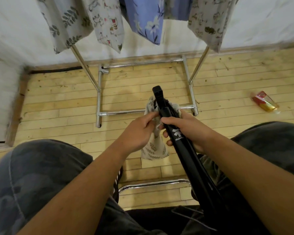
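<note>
A long black folded tool (pixel 161 102) with a white logo runs from my lap up and away over the floor. My right hand (pixel 185 131) grips its shaft near the logo. A small beige cloth with a leaf print (pixel 154 148) hangs around the shaft, bunched near its upper part and dangling below my hands. My left hand (pixel 139 131) pinches the cloth beside the shaft.
A chrome clothes rack (pixel 98 99) stands ahead on the wooden floor, with several printed cloths (pixel 107 22) hanging from it. A red and yellow wrapper (pixel 265 103) lies at the right. My knees flank the view; a chrome chair rail (pixel 153 184) sits below.
</note>
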A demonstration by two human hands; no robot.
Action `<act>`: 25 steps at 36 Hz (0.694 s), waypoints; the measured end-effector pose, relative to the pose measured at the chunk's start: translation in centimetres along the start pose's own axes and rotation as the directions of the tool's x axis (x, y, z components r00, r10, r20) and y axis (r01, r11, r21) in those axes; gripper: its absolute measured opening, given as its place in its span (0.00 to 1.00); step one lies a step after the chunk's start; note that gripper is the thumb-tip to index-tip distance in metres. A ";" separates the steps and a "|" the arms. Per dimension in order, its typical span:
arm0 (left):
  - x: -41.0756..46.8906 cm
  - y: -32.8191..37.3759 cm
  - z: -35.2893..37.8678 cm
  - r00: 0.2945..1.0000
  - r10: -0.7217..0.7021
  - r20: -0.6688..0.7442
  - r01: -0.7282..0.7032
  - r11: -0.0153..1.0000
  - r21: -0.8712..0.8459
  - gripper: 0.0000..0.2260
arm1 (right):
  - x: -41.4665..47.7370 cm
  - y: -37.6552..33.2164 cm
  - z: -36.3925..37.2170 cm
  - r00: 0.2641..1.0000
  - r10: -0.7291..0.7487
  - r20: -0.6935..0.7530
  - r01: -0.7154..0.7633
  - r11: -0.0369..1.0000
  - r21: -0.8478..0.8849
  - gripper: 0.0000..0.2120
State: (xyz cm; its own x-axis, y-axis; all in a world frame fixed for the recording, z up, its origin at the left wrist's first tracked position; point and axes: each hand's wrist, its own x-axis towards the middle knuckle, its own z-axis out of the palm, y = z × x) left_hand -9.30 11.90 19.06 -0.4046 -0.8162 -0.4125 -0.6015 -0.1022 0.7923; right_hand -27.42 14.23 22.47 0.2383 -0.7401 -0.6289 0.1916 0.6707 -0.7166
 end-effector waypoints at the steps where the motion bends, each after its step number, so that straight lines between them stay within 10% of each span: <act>1: 0.1 -0.1 0.0 1.000 -0.006 0.021 0.006 1.000 0.004 0.18 | 0.0 0.0 0.0 1.000 -0.001 0.005 0.001 1.000 -0.008 0.17; 9: -0.2 -0.5 -0.1 0.981 -0.084 0.174 0.101 0.991 -0.091 0.14 | -0.4 0.1 0.2 0.998 0.024 0.061 -0.026 0.999 0.034 0.17; 18: -0.3 -2.3 -0.4 0.964 -0.245 -0.102 0.265 0.918 0.296 0.32 | -0.6 -0.1 0.3 0.997 0.023 0.077 -0.023 1.000 0.002 0.14; 25: 0.3 -3.0 -1.2 0.914 -0.296 -0.277 0.371 0.886 0.279 0.17 | -0.4 0.2 0.5 0.995 0.030 0.098 -0.027 0.999 -0.026 0.17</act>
State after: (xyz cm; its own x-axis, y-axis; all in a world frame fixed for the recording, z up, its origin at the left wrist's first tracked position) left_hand -6.78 11.25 17.04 -0.0009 -0.8736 -0.4867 -0.8751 -0.2349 0.4232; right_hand -27.01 14.68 22.66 0.3361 -0.7114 -0.6173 0.1599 0.6890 -0.7069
